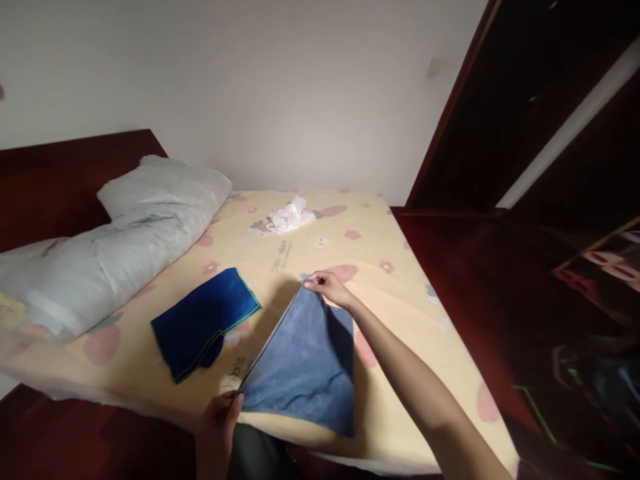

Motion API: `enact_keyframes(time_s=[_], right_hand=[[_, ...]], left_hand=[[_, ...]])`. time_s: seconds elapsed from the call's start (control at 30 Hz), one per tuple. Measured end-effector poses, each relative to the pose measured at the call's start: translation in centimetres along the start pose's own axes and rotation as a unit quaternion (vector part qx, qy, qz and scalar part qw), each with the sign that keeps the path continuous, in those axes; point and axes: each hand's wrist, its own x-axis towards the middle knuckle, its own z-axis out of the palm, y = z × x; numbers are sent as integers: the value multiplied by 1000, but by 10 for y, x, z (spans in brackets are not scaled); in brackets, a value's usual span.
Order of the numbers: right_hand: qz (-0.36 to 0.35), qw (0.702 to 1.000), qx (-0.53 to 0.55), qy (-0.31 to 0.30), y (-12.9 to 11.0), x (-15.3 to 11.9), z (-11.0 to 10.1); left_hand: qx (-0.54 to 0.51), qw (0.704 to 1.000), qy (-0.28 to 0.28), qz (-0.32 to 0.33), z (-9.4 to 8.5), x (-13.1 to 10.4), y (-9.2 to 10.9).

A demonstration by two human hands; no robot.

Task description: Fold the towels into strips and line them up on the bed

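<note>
A grey-blue cloth [305, 367] is held by two corners, its upper edge stretched between my hands and its lower part spread over the bed. My left hand [220, 413] pinches the near left corner at the bed's front edge. Farther out, my right hand [325, 287] grips the other corner between thumb and fingers, slightly raised above the sheet. To the left of this cloth lies a dark blue cloth [205, 317] with green edging, folded flat, touched by neither hand.
The bed [400, 360] has a cream sheet with a printed pattern. A crumpled white plastic bag [290, 215] lies toward the wall. A bulky pale quilt or pillow [135, 247] rests by the dark headboard [60, 180]. Right of the bed, several items stand near the dark red floor [450, 280].
</note>
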Motion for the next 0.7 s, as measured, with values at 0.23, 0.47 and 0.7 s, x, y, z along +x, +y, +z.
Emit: enact_keyframes(time_s=[0.23, 0.47, 0.7], right_hand=[[-93, 983, 89, 130, -121, -154, -119], [-146, 952, 68, 260, -166, -258, -145], [-96, 935, 16, 341, -170, -329, -141]], left_hand=[[-222, 972, -3, 74, -19, -2, 102], [-348, 934, -52, 67, -8, -16, 196], [-266, 948, -153, 80, 0, -19, 224]])
